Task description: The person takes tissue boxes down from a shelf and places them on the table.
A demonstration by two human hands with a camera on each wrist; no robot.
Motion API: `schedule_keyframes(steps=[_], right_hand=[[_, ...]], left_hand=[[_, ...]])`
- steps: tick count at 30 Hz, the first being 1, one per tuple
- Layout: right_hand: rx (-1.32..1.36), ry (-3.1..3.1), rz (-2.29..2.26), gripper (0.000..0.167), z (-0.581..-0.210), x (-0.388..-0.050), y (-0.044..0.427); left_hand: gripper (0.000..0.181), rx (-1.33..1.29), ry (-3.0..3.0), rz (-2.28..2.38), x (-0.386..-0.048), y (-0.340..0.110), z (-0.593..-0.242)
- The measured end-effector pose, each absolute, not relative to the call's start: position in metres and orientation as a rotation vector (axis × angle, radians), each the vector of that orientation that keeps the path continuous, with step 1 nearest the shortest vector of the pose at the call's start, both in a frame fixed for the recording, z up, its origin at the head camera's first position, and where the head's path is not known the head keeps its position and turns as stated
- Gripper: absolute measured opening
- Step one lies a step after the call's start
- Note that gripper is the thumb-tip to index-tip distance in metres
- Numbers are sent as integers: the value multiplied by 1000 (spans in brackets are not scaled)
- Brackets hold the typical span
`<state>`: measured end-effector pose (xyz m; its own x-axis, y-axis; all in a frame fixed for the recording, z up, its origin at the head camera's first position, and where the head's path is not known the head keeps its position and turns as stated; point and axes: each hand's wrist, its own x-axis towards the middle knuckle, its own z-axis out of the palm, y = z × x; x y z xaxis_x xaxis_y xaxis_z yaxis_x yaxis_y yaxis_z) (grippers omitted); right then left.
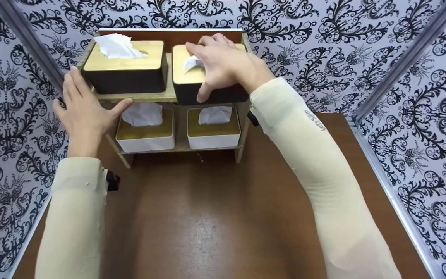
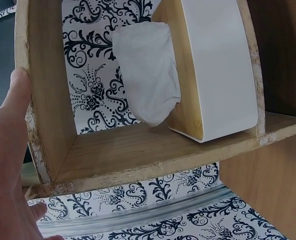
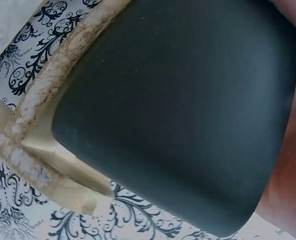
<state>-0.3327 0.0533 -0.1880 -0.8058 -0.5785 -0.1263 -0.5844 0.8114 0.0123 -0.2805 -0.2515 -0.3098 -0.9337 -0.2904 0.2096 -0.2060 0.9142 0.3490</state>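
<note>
My right hand [image 1: 223, 64] grips the right black tissue box [image 1: 184, 93] from above, its thumb on the front face and fingers over the wooden lid. That box juts forward over the top shelf's front edge; in the right wrist view its dark face [image 3: 183, 110] fills most of the picture. At the upper left corner of the wooden shelf unit [image 1: 138, 97], my left hand [image 1: 85, 108] rests spread, with its thumb along the top board's front edge. Beside it stands another black tissue box [image 1: 126, 80] with a tissue sticking out.
Two white tissue boxes with wooden lids, a left one [image 1: 145, 144] and a right one [image 1: 214, 141], stand on the lower shelf. The unit stands at the back of a brown table [image 1: 203, 217]. Patterned walls [image 1: 412, 62] with metal edge strips enclose it.
</note>
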Motion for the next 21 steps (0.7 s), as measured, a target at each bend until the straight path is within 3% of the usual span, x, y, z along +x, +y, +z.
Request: schedule_keyframes(steps=[21], right_hand=[[-1140, 2941, 208, 127, -201, -261, 74]], left_hand=[[135, 334, -2819, -436, -277, -251, -308]])
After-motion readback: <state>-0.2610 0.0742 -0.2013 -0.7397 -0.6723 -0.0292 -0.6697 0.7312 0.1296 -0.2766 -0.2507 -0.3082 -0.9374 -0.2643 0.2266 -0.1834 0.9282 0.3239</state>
